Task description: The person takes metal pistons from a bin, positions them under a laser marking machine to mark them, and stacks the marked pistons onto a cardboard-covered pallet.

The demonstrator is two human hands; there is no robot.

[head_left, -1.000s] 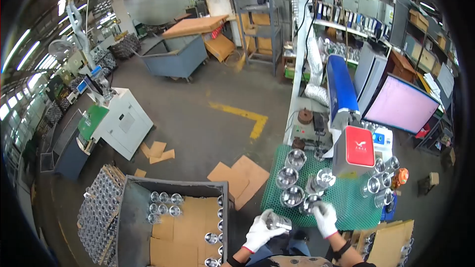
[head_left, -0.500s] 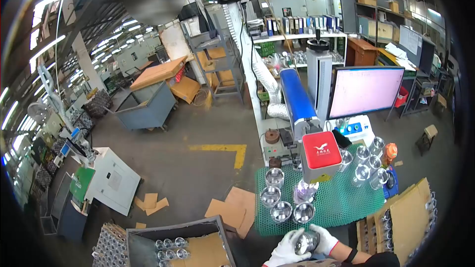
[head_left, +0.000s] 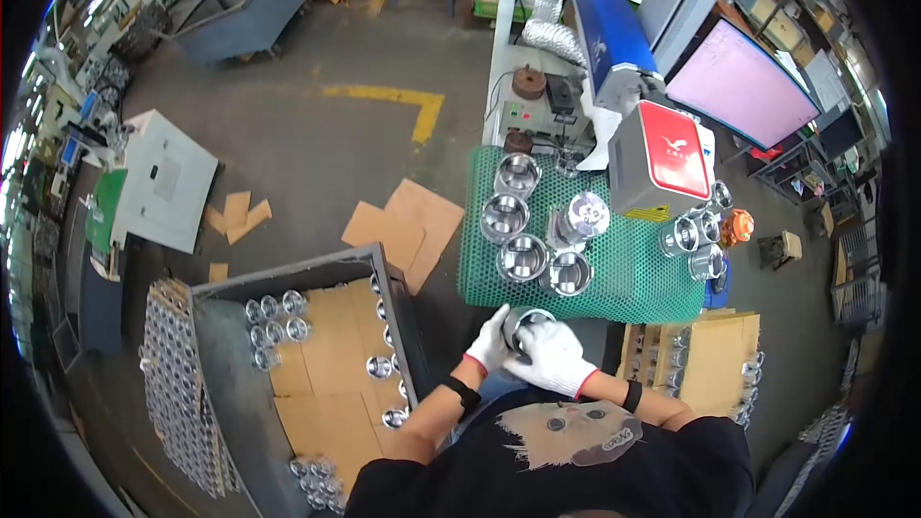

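Observation:
A shiny metal piston [head_left: 523,322] is between my two white-gloved hands, just off the front edge of the green mesh mat [head_left: 633,283]. My left hand [head_left: 490,341] grips its left side. Across its right front side lies my right hand [head_left: 552,357], with the fingers curled at the rim and partly hiding the piston. Several pistons stand on the mat ahead, among them one with its open end up [head_left: 523,258]. Beside that group, another piston [head_left: 585,217] shows its patterned end face, near the red-topped machine head [head_left: 676,155].
More pistons [head_left: 707,262] stand at the mat's right, by an orange object [head_left: 737,226]. A grey bin [head_left: 216,355] with cardboard and pistons is on my left. Stacked pistons and cardboard [head_left: 715,350] lie to my right. A monitor [head_left: 743,82] stands behind the machine.
My view has tilted down and turned, so the mat and bin sit higher in view. My hands still hold the piston, with the right hand now more over its front.

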